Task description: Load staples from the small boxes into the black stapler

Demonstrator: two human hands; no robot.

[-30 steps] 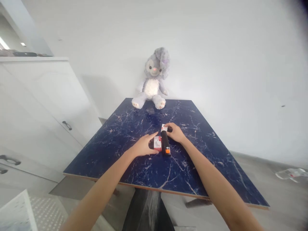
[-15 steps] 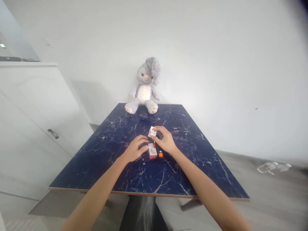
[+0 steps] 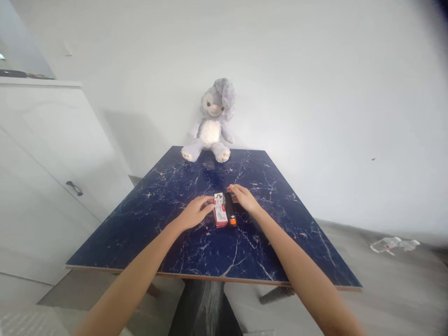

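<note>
Two sides: a person's L hand [image 3: 196, 212] and R hand [image 3: 247, 199] flank a tight cluster of small goods nr. the middle of a blue marbled table [image 3: 196, 252].
L hand: fingers curved, thumb held apart; tips at L edge of the boxes, contact too fine to tell.
R hand: fingers loosely bent, thumb a little below them, at the far R end of the black item [image 3: 229, 207]; can't tell if it touches.
Boxes: small white-and-red box [image 3: 219, 198] lies at the far end of a larger red-and-white box [image 3: 220, 215], both btwn the hands; lettering too small to read.
Black item: long, narrow, w/ orange patch at near end; lies alongside the boxes, on their R.
Plush: gray-and-white stuffed rabbit [image 3: 211, 133] sits upright at table's far edge, back to a pale wall [image 3: 315, 84].
L bkgd: white cupboard [image 3: 42, 154] w/ dark handle [image 3: 74, 188].
R bkgd: clear plastic item [image 3: 395, 244] on gray floor [image 3: 392, 284], well apart fr. table.
</note>
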